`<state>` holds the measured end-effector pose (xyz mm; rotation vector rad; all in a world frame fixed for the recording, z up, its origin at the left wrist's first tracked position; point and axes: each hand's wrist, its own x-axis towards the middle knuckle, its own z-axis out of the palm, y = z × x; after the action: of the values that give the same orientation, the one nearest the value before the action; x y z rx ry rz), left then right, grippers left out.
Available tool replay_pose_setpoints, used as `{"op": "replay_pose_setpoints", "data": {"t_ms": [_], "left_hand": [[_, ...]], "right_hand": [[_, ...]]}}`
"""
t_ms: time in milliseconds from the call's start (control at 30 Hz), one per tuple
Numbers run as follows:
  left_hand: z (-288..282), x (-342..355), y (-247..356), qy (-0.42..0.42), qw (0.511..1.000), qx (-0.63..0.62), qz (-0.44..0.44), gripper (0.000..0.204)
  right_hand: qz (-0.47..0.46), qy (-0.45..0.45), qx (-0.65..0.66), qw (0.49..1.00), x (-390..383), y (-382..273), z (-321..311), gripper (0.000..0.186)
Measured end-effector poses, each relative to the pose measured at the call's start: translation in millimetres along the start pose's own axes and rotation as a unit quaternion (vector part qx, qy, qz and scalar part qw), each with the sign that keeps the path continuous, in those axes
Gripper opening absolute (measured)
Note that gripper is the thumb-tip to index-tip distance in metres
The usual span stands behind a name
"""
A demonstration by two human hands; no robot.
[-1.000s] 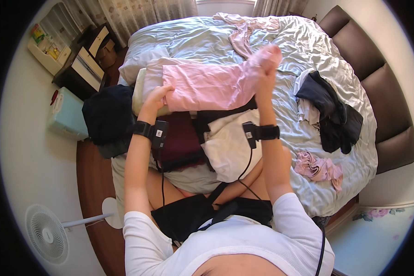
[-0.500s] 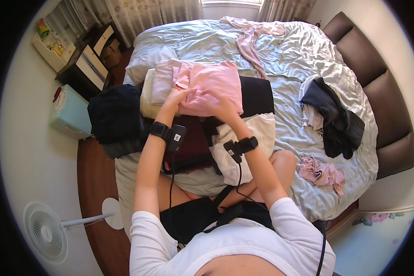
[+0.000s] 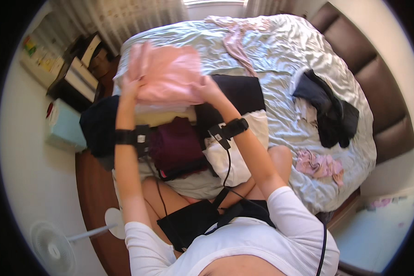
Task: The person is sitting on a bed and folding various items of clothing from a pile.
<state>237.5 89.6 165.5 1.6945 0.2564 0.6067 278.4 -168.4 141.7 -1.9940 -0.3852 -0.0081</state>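
A folded pink garment (image 3: 168,69) is gripped at its two sides by my left hand (image 3: 132,83) and my right hand (image 3: 204,88), slightly blurred, over a pale folded pile (image 3: 163,117). Nearer me is a stack of maroon clothes (image 3: 175,147), with a folded black item (image 3: 237,94) and a white cloth (image 3: 234,156) to its right. A dark clothing pile (image 3: 99,129) sits at the bed's left edge.
Crumpled dark clothes (image 3: 326,115), a small pink bundle (image 3: 319,168) and pink clothing (image 3: 239,41) lie on the quilt (image 3: 280,60). A padded headboard (image 3: 363,78) runs along the right. At the left are a pale blue box (image 3: 64,129), dresser (image 3: 76,76) and standing fan (image 3: 53,248).
The pink garment has shrunk from a long folded strip into a compact bundle and moved left. Both my hands have moved left with it, my right hand the furthest.
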Motion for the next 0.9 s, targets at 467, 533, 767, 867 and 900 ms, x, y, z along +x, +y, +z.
{"op": "replay_pose_setpoints", "data": {"t_ms": [467, 533, 767, 867, 900], "left_hand": [[56, -94, 17, 0.101, 0.872, 0.39, 0.277, 0.059], [105, -152, 64, -0.023, 0.913, 0.321, 0.25, 0.053], [229, -258, 2, -0.334, 0.815, 0.441, 0.174, 0.078], [229, -265, -42, -0.341, 0.78, 0.503, 0.148, 0.091], [229, -263, -49, -0.338, 0.783, 0.497, 0.162, 0.096]], "right_hand": [[0.17, -0.709, 0.111, 0.675, -334, 63, -160, 0.028], [0.154, -0.666, 0.142, 0.716, -339, 57, -170, 0.026], [0.173, -0.644, 0.184, 0.722, -375, 98, -182, 0.022], [0.184, -0.634, 0.256, 0.706, -382, 109, -189, 0.024], [0.184, -0.628, 0.291, 0.698, -384, 113, -192, 0.025]]}}
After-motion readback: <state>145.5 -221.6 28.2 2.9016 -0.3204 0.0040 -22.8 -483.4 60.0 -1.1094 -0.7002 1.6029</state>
